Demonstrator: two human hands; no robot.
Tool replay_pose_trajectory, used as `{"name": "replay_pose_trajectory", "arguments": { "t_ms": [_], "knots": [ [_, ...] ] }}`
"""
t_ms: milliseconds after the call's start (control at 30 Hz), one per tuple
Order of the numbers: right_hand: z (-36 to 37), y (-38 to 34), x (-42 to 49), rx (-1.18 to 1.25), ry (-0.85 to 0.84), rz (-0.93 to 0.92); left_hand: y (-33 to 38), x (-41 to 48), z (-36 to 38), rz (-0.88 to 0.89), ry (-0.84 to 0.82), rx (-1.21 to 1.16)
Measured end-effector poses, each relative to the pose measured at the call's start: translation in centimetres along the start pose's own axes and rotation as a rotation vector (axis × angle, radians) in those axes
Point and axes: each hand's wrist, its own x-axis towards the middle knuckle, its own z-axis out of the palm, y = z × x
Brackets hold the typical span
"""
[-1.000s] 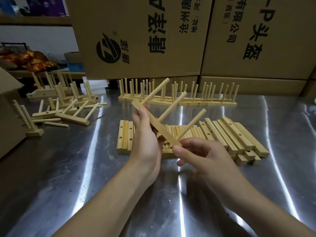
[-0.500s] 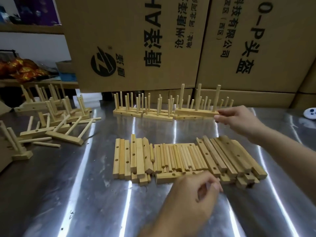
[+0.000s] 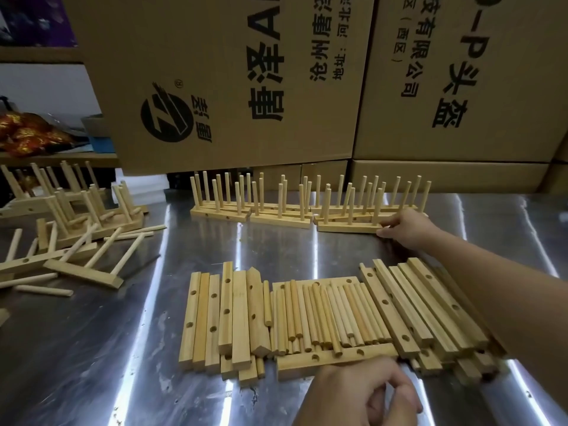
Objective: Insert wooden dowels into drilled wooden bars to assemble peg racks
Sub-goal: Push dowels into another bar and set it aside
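Pinches the right end of a finished rack (image 3: 347, 228) in the far row with the right hand (image 3: 410, 230). Hovers the left hand (image 3: 365, 395), fingers curled, grip unclear, by a loose bar (image 3: 301, 367) near the dowels (image 3: 332, 315). Light, stiff, smooth wood: probably best taken mid-length.

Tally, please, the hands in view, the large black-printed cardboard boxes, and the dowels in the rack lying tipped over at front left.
Hands: 2, the left hand and the right hand, which pinches a standing rack at its end
Printed cardboard boxes: 2
Dowels in the tipped rack: 3
Total: 7
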Motion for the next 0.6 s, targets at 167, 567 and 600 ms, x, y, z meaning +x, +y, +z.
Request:
{"name": "replay_pose_trajectory", "arguments": {
  "t_ms": [167,567,600],
  "knots": [
    [0.9,-0.6,0.5,-0.100,0.054,-0.032,-0.3,0.1,0.0,-0.023,-0.024,-0.004],
    [-1.8,-3.9,-6.3,-0.205,0.218,-0.077,-0.2,-0.6,0.4,0.014,0.036,-0.058],
    [-2.3,-4.2,-7.5,-0.161,0.253,-0.113,-0.2,-0.6,0.4,0.017,0.038,-0.064]
  ]
}}
